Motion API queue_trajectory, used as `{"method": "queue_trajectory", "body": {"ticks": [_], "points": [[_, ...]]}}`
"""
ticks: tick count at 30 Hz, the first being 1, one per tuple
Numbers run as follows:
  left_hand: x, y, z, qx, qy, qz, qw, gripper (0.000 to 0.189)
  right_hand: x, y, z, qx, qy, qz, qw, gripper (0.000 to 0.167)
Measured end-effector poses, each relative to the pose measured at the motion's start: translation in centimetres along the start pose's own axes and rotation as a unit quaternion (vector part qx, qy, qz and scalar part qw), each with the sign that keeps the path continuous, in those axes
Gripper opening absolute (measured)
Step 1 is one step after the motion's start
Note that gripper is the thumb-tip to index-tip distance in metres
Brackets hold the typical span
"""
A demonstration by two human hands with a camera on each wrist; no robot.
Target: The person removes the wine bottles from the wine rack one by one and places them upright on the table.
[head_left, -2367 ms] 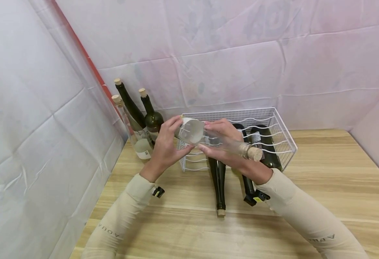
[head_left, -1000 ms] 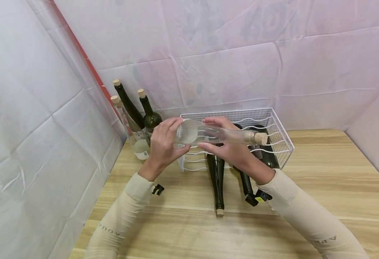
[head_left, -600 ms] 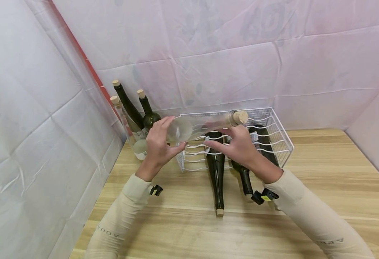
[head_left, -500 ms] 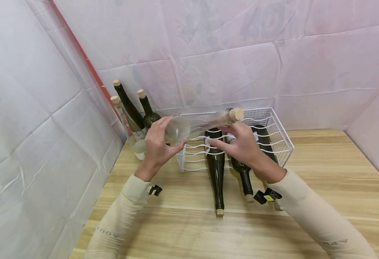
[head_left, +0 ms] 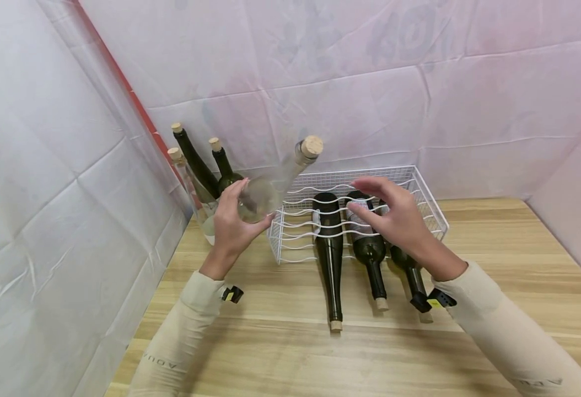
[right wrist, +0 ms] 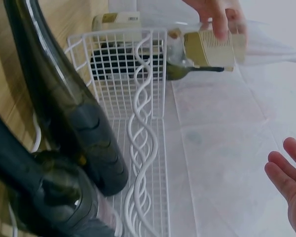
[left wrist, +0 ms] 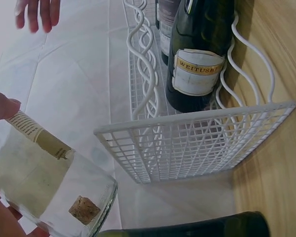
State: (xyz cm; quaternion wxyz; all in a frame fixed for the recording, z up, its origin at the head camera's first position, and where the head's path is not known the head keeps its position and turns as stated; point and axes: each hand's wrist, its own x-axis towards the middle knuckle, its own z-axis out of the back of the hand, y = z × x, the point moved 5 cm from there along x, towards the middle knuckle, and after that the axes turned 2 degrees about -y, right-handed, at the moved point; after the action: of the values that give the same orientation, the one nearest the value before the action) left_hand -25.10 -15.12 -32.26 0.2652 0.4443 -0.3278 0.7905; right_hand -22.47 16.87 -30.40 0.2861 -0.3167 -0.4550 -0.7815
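Note:
My left hand grips a clear corked glass bottle near its base. The bottle is tilted in the air, its neck pointing up and away; a pale label shows in the left wrist view. A cork appears through the glass, whether inside or behind I cannot tell. Apart from the bottle, my right hand hovers above the right part of the white wire rack, fingers spread and holding nothing. Three dark green bottles lie in the rack, necks toward me.
Left of the rack, two dark corked bottles and a clear corked bottle stand near the wall. White sheeting hangs behind and at both sides. The wooden table stretches in front of the rack.
My right hand has let go of the clear bottle and moved right. The left hand has shifted slightly left, and the bottle's corked end has swung up and to the left.

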Motion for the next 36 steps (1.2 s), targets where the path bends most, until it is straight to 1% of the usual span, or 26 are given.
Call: {"method": "queue_trajectory", "body": {"ticks": [8,15,18,21,23,27,30,33,36], "points": [[-0.6,1.0,0.2,-0.017,-0.016,0.036,0.9991,0.086,-0.7,-0.7,1.9,-0.038,-0.013,0.013,0.9991,0.043],[-1.3,1.8,0.2,-0.030,-0.017,0.077,0.9964,0.083,-1.6,-1.8,3.6,-0.064,-0.029,0.030,0.9971,0.038],[-1.7,2.2,0.1,-0.030,-0.016,0.096,0.9947,0.083,-2.1,-2.3,4.3,-0.076,-0.033,0.028,0.9962,0.037],[-2.2,2.6,0.2,-0.035,-0.014,0.121,0.9919,0.083,-2.5,-2.9,5.0,-0.089,-0.034,0.017,0.9953,0.037],[-2.6,3.0,0.2,-0.041,-0.010,0.144,0.9888,0.084,-2.8,-3.2,5.5,-0.102,-0.034,0.007,0.9941,0.036],[-3.4,3.6,0.1,-0.051,0.008,0.191,0.9803,0.084,-3.7,-4.1,6.6,-0.133,-0.029,-0.022,0.9905,0.034],[-3.8,4.0,0.1,-0.054,0.015,0.221,0.9737,0.084,-4.3,-4.7,7.3,-0.148,-0.028,-0.050,0.9873,0.033],[-4.2,4.3,0.0,-0.049,0.016,0.236,0.9705,0.084,-4.8,-5.5,8.0,-0.160,-0.028,-0.073,0.9840,0.033],[-4.6,4.5,-0.1,-0.043,0.020,0.239,0.9699,0.084,-5.3,-6.0,8.6,-0.172,-0.029,-0.089,0.9807,0.034]]}}
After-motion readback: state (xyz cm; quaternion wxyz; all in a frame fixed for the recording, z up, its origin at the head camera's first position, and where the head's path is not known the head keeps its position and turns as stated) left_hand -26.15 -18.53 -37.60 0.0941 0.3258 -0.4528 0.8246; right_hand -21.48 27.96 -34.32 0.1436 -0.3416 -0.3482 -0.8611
